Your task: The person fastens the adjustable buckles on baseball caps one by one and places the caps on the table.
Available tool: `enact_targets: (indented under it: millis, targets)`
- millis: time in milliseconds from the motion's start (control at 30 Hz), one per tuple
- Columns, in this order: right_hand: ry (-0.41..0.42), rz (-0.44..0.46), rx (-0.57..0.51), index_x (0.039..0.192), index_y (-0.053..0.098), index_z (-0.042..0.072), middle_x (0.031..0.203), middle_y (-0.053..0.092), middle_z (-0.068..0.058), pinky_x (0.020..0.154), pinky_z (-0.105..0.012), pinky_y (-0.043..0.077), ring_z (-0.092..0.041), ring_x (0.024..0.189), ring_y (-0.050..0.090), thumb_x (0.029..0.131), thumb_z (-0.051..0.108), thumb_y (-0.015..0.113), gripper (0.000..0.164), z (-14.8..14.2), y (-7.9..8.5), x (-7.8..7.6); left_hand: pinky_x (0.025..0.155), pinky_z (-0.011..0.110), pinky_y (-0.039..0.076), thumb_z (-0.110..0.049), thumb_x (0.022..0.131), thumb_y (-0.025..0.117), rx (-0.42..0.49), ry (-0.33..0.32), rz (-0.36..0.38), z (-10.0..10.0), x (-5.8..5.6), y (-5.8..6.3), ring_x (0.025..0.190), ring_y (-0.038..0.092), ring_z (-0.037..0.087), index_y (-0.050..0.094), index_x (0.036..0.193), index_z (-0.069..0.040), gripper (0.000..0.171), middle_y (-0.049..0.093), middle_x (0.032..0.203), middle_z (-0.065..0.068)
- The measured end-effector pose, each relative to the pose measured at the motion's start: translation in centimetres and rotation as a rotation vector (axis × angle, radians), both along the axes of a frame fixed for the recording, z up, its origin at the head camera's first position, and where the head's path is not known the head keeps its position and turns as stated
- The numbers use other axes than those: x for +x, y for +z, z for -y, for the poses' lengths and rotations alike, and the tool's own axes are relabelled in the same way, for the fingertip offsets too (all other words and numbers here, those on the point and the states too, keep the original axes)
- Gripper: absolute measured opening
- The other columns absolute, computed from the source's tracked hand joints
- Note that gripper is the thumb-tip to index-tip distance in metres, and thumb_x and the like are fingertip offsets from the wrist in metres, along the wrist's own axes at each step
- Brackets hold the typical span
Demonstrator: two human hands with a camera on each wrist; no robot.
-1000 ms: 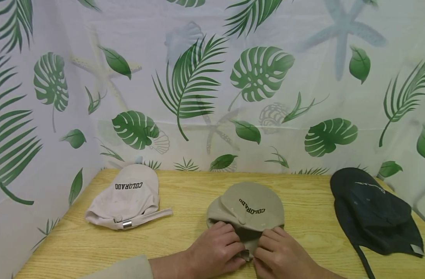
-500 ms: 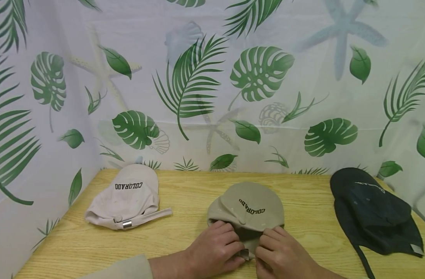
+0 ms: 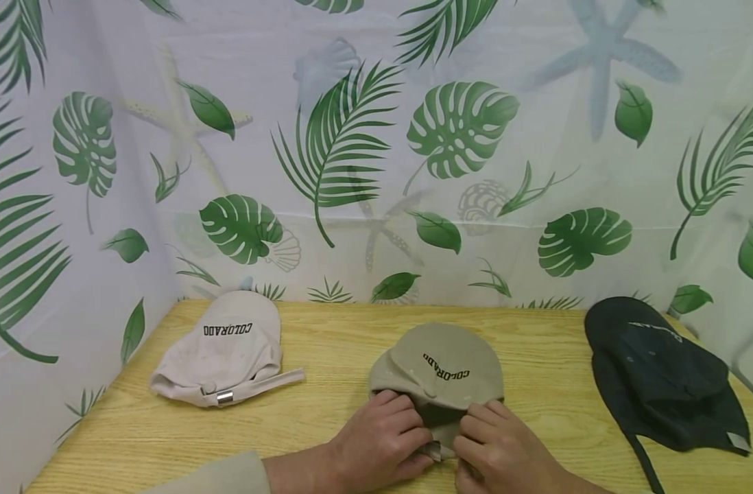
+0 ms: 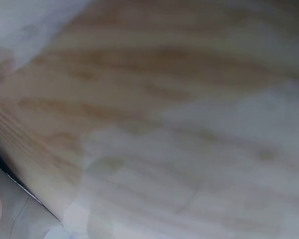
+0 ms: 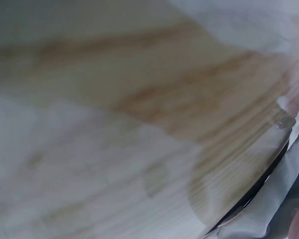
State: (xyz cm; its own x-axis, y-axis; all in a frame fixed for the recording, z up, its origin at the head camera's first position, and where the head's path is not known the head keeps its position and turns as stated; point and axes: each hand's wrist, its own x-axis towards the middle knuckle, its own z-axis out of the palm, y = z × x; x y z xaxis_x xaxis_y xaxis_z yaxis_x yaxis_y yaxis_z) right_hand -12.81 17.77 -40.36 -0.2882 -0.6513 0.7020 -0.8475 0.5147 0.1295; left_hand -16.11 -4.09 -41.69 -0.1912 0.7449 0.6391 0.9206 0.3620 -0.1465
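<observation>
A khaki baseball cap [image 3: 457, 346] with COLORADO lettering lies on the table in front of me, its back opening toward me. My left hand [image 3: 381, 442] grips the left side of that opening, fingers curled over the rim near the strap's small metal buckle [image 3: 434, 450]. With curled fingers my right hand [image 3: 505, 446] holds the rim on the other side. Between the hands the dark inside of the cap shows. The left wrist view has mostly blurred table, with a strip of cap fabric [image 4: 15, 209] at the lower left. In the right wrist view, cap fabric [image 5: 268, 204] fills the lower right corner.
A pale pink COLORADO cap [image 3: 228, 357] sits at the left, its strap end sticking out to the right. A black cap [image 3: 666, 377] lies at the right, strap hanging toward me. Behind the wooden table [image 3: 327, 329] hangs a leaf-patterned cloth [image 3: 352, 274].
Both hands keep their hold on the khaki cap. My right hand has shifted very slightly to the right, and the cap's left edge has moved a touch rightward.
</observation>
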Motion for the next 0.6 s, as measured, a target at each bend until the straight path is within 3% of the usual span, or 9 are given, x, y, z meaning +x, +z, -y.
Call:
enact_targets:
  millis: [367,600]
  targets:
    - [-0.014,-0.041,-0.020,0.055,0.036,0.024,0.060,0.024,0.013,0.062,-0.018,0.018,-0.002,0.060,0.022,0.056,0.014,0.056,0.022,0.18,0.56,0.14,0.074,0.022,0.040,-0.038,0.080,0.069,0.015,0.011,-0.008,0.02,0.02,0.14,0.079,0.052,0.005,0.070,0.087,-0.022,0.017,0.062,0.081,-0.012]
    - [-0.067,-0.048,-0.029,0.055,0.035,0.025,0.059,0.024,0.014,0.061,-0.019,0.018,-0.003,0.060,0.021,0.053,0.015,0.054,0.021,0.07,0.59,0.14,0.073,0.022,0.041,-0.037,0.077,0.070,0.016,0.036,-0.026,-0.03,-0.04,0.30,0.079,0.054,0.005,0.070,0.086,-0.021,0.018,0.064,0.082,-0.013]
